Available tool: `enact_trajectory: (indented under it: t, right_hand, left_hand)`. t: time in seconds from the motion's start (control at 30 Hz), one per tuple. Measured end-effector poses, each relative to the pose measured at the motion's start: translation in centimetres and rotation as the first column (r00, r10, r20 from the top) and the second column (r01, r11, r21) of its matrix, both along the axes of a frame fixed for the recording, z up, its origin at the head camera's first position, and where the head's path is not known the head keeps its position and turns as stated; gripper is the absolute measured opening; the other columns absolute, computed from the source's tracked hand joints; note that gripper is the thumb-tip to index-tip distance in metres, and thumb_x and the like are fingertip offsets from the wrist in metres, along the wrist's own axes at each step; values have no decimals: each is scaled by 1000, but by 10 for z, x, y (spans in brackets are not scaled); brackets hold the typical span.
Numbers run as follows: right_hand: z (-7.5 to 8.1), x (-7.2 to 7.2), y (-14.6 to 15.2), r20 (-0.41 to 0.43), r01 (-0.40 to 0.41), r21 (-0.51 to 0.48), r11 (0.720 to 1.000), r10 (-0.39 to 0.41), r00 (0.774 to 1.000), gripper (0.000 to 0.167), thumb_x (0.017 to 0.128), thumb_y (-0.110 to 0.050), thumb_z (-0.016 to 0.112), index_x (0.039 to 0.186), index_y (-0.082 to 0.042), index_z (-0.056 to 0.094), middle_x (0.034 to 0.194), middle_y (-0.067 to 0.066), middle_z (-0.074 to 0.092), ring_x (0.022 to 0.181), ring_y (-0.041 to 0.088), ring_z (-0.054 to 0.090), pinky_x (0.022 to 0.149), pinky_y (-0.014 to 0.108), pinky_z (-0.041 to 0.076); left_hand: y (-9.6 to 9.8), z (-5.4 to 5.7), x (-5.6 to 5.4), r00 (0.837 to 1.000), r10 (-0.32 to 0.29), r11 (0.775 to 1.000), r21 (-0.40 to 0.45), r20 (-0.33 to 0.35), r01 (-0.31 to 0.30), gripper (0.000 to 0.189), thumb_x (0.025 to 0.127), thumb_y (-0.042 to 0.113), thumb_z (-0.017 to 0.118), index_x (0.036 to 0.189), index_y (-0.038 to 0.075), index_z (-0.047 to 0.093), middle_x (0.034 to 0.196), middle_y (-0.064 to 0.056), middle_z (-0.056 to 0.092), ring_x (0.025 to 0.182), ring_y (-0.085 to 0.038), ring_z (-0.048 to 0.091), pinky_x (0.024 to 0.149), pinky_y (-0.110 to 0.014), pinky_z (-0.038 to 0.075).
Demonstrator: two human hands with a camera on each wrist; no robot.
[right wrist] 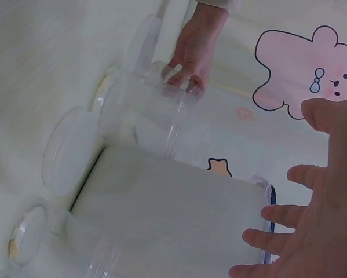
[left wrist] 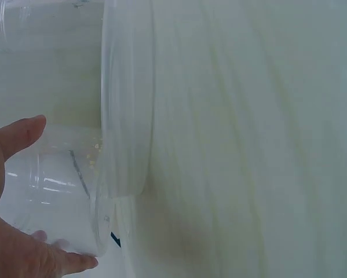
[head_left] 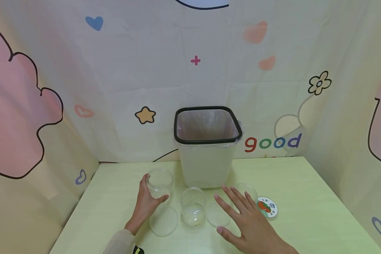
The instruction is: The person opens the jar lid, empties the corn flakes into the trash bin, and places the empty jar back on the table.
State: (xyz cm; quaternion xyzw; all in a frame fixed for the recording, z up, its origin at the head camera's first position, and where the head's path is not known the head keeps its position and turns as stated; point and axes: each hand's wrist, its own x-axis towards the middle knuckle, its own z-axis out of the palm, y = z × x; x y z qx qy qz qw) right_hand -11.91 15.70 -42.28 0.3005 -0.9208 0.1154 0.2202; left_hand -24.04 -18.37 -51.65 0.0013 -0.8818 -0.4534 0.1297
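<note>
My left hand (head_left: pixel 147 199) grips a clear round jar (head_left: pixel 160 180) from its left side, thumb in front and fingers behind. In the left wrist view the fingers curl around this jar (left wrist: pixel 57 185). A second clear jar (head_left: pixel 193 209) stands in the middle, with a clear round lid (head_left: pixel 163 222) lying to its left and another lid (head_left: pixel 213 213) to its right. My right hand (head_left: pixel 252 224) is spread, fingers straight and holding nothing, above the right side of the table. Partly hidden behind its fingers is a third clear jar (head_left: pixel 248 188).
A waste bin (head_left: pixel 207 164) with a black rim and plastic liner stands behind the jars, near the table's back edge. To the right lies a white round disc (head_left: pixel 271 208) printed with red and green. A patterned cloth (head_left: pixel 130 70) hangs around the table (head_left: pixel 317 218).
</note>
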Motion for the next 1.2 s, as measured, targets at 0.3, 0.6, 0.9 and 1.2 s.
enact_trajectory:
  t: [0.3, 0.6, 0.9, 1.2]
  right_hand:
    - [-2, -1, 1, 9, -1, 19, 1000, 1, 1000, 73, 90, -56, 60, 154, -34, 31, 164, -3, 25, 144, 25, 35, 123, 27, -10]
    - [-5, -1, 0, -1, 1, 9, 1000, -1, 1000, 72, 90, -56, 60, 153, -32, 34, 163, -3, 26, 143, 26, 37, 107, 58, 34]
    - [-6, -4, 0, -17, -1, 11, 1000, 1, 1000, 71, 91, -56, 59, 153, -31, 33, 163, -1, 27, 143, 26, 37, 124, 38, 6]
    - [-8, -8, 6, -42, 4, -10, 1000, -4, 999, 71, 91, -54, 60, 153, -29, 36, 161, 1, 31, 141, 28, 38, 122, 25, -9]
  left_hand:
    - [-1, -2, 0, 999, -23, 1000, -9, 49, 24, 112, 71, 25, 88, 152, 2, 13, 154, -23, 29, 141, -44, 34, 111, -61, 34]
    - [-1, -3, 4, 994, -68, 997, -13, 80, 70, 114, 69, 29, 89, 151, 1, 15, 154, -22, 33, 141, -44, 35, 110, -59, 37]
    - [-4, 0, 7, 993, -50, 998, -25, 105, 53, 129, 68, 37, 89, 156, 4, 0, 160, -23, 19, 145, -45, 29, 113, -60, 33]
    - [5, 21, 21, 997, -78, 995, -56, 29, 80, 119, 78, 45, 80, 158, 14, -2, 165, -14, 5, 149, -41, 20, 113, -61, 32]
